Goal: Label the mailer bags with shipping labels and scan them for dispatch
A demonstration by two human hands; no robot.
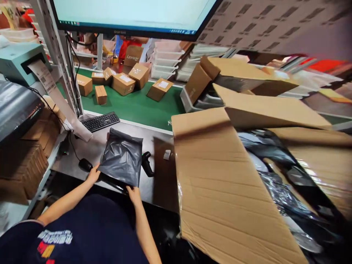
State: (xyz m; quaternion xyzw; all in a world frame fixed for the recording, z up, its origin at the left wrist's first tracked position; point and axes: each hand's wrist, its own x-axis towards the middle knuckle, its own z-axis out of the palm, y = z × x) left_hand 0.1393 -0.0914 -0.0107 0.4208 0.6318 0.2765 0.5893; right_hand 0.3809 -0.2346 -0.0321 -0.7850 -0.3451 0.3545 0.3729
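A grey plastic mailer bag (pixel 121 157) lies flat on the dark work table (pixel 159 157). My left hand (pixel 93 174) grips the bag's near left corner, fingers closed on its edge. My right hand (pixel 134 193) pinches the near right corner at the table's front edge. A black handheld barcode scanner (pixel 147 164) lies just right of the bag. A black mouse (pixel 85 164) sits just left of my left hand.
A big open cardboard box (pixel 228 190) with dark plastic bags inside fills the right. A keyboard (pixel 100 121), a monitor (pixel 132 16) and a label printer (pixel 19 60) with a paper strip stand behind. Small parcels (pixel 123 83) lie on a green conveyor (pixel 137 106). Flat cartons are stacked on the left.
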